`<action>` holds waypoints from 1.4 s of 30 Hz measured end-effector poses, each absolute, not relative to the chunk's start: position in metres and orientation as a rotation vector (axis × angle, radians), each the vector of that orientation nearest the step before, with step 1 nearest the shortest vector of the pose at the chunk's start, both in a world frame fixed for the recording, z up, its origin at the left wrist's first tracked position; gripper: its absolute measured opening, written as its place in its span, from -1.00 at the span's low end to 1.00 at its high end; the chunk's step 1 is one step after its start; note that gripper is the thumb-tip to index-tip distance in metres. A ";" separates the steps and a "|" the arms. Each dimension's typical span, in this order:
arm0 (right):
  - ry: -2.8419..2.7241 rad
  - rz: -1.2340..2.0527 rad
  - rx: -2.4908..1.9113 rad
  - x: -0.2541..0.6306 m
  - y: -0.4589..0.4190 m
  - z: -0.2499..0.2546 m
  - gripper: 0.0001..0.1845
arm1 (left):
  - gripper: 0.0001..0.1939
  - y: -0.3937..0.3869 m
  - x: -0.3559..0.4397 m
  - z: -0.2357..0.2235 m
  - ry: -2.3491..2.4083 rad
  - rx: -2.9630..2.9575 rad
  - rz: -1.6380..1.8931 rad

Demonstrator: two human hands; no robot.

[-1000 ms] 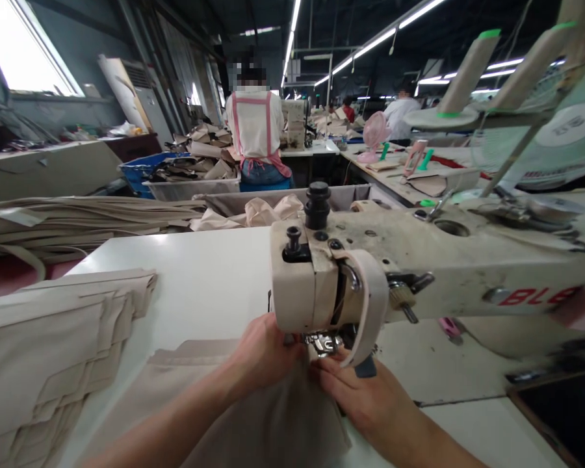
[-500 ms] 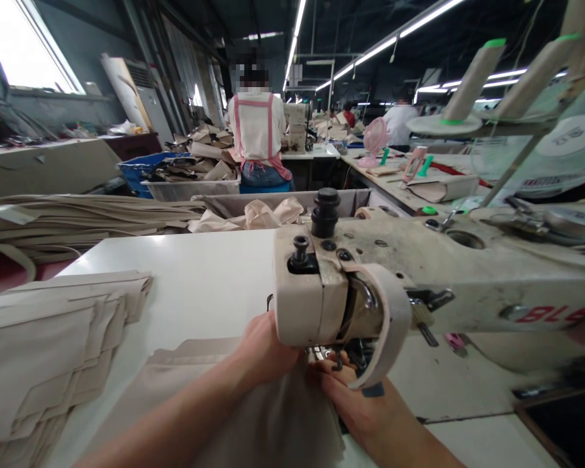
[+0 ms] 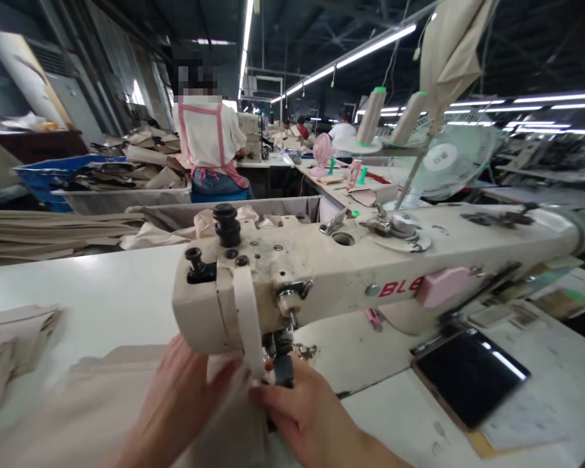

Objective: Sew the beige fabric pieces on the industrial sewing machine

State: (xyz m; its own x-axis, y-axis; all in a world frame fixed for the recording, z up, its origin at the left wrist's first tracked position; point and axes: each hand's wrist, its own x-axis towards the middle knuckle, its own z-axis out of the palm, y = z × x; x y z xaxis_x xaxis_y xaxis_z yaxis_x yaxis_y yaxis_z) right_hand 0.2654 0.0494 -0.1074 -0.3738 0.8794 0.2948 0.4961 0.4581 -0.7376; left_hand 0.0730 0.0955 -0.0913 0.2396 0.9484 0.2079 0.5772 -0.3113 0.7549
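Since a second ago my view has swung right: the worn cream sewing machine now shows its whole arm, and a black tablet lies flat on the white table beside it. Both my hands have slid left with the beige fabric panel, which lies under the machine's head, so the piece looks close to the needle. My left hand presses flat on the cloth, fingers spread; my right hand pinches its edge just below the presser foot. Left of me, the stacked beige pieces sit nearer the frame edge.
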 end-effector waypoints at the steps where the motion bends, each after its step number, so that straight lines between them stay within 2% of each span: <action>1: -1.899 0.854 -1.181 0.265 0.038 -0.111 -0.73 | -0.68 0.080 0.072 -0.096 1.482 1.985 0.880; 4: -1.094 1.565 -1.145 0.260 0.009 -0.125 -0.41 | -0.54 0.041 0.073 -0.108 1.440 1.981 0.758; 5: -0.898 1.685 -1.106 0.256 0.003 -0.128 -0.30 | -0.56 0.034 0.073 -0.109 1.395 1.976 0.752; 7: -0.757 1.731 -1.096 0.248 -0.002 -0.130 -0.24 | -0.63 0.029 0.073 -0.109 1.345 1.943 0.757; 9: -0.747 1.698 -1.138 0.240 0.000 -0.126 -0.26 | -0.69 0.033 0.070 -0.104 1.293 1.883 0.730; 15: -0.746 1.691 -1.209 0.231 0.011 -0.111 -0.31 | -0.67 0.040 0.064 -0.093 1.229 1.793 0.697; 21: -0.883 1.609 -1.259 0.231 0.015 -0.119 -0.35 | -0.73 0.043 0.059 -0.094 1.116 1.773 0.734; 25: -0.893 1.556 -1.321 0.234 0.015 -0.125 -0.35 | -0.98 0.043 0.062 -0.091 1.093 1.787 0.744; 27: -0.880 1.593 -1.319 0.234 0.014 -0.124 -0.39 | -0.87 0.038 0.067 -0.091 1.207 1.817 0.783; 31: -0.836 1.768 -1.256 0.232 0.013 -0.115 -0.64 | -0.77 0.023 0.077 -0.102 1.342 2.253 0.952; 35: -0.799 1.820 -1.253 0.230 0.009 -0.109 -0.59 | -0.71 0.020 0.077 -0.111 1.023 2.681 1.173; 39: -0.769 1.822 -1.242 0.231 0.005 -0.110 -0.59 | -0.78 0.023 0.074 -0.112 0.878 2.769 1.219; 42: -0.753 1.813 -1.228 0.232 0.004 -0.113 -0.61 | -0.75 0.023 0.073 -0.117 0.868 2.752 1.294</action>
State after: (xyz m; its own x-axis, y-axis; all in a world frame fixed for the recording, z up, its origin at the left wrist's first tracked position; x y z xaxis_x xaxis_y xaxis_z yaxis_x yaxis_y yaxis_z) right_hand 0.2323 0.0044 -0.1133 -0.2060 0.8650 -0.4575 -0.2862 -0.5004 -0.8171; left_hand 0.0727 0.0234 -0.1168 0.5147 0.4692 0.7176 0.4864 -0.8490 0.2062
